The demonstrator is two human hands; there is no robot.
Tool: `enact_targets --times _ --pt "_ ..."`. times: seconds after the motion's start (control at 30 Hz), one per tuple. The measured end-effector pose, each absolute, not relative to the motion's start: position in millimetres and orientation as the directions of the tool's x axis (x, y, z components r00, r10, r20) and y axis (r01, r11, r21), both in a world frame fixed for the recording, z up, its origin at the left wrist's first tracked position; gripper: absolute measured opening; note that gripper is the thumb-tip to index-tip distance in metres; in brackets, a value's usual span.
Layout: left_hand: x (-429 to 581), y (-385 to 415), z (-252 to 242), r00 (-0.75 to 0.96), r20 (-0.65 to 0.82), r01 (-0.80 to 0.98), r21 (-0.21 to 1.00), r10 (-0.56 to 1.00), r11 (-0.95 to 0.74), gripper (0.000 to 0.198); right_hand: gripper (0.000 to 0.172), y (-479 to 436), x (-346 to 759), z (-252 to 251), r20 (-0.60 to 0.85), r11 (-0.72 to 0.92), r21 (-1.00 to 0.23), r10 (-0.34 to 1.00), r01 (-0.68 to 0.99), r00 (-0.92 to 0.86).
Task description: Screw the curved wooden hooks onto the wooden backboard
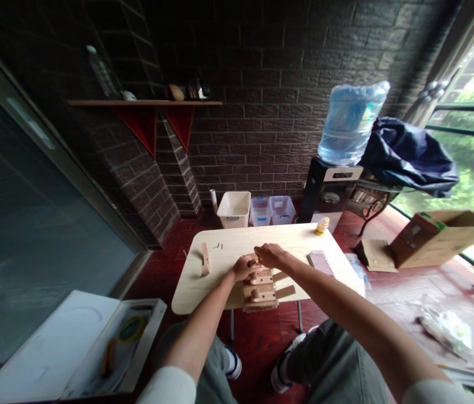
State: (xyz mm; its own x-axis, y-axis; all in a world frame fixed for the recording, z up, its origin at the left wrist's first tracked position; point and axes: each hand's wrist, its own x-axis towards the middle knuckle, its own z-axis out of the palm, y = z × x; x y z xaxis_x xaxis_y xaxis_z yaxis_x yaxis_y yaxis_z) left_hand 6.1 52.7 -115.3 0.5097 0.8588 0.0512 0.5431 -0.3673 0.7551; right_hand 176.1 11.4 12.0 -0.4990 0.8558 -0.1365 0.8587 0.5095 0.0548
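On the pale folding table [228, 247], near its front edge, lies a wooden assembly [262, 295] of blocks and slats with dark screw holes. My left hand [244, 268] is closed over the far end of it, fingers on a wooden block. Just to the right, my right hand [271, 256] is wrapped round a small yellow-and-black tool [260, 258], held above that same end. The tool's tip is hidden between my hands. Two loose wooden slats [285, 292] stick out on the assembly's right side.
A separate wooden piece [206, 258] and several small screws [218, 246] lie on the table's left. At right are a pinkish pad [320, 262] and a yellow-capped bottle [322, 226]. An open white case [121, 348] stands lower left; plastic bins [234, 209] sit behind the table.
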Motion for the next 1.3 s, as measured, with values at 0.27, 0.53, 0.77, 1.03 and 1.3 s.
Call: enact_targets --times 0.27,0.53,0.77,1.03,1.3 --pt "7 51 -105 0.546 -0.013 0.557 0.752 0.838 -0.351 0.028 0.042 23 174 0 -0.205 0.376 0.021 0.909 0.926 -0.364" --pt "5 55 -117 0.546 0.043 0.531 0.754 0.837 -0.385 0.029 0.045 21 173 13 -0.305 0.351 -0.039 0.887 0.936 -0.345" --pt "7 57 -121 0.503 0.045 0.52 0.781 0.863 -0.345 0.028 0.031 20 179 18 -0.198 0.459 0.007 0.872 0.888 -0.449" --pt "6 53 -116 0.506 0.021 0.558 0.754 0.862 -0.346 0.027 0.037 27 174 11 -0.184 0.465 0.056 0.875 0.884 -0.448" --pt "7 53 -113 0.519 -0.004 0.563 0.754 0.855 -0.339 0.029 0.031 21 174 11 -0.188 0.445 0.045 0.883 0.894 -0.43"
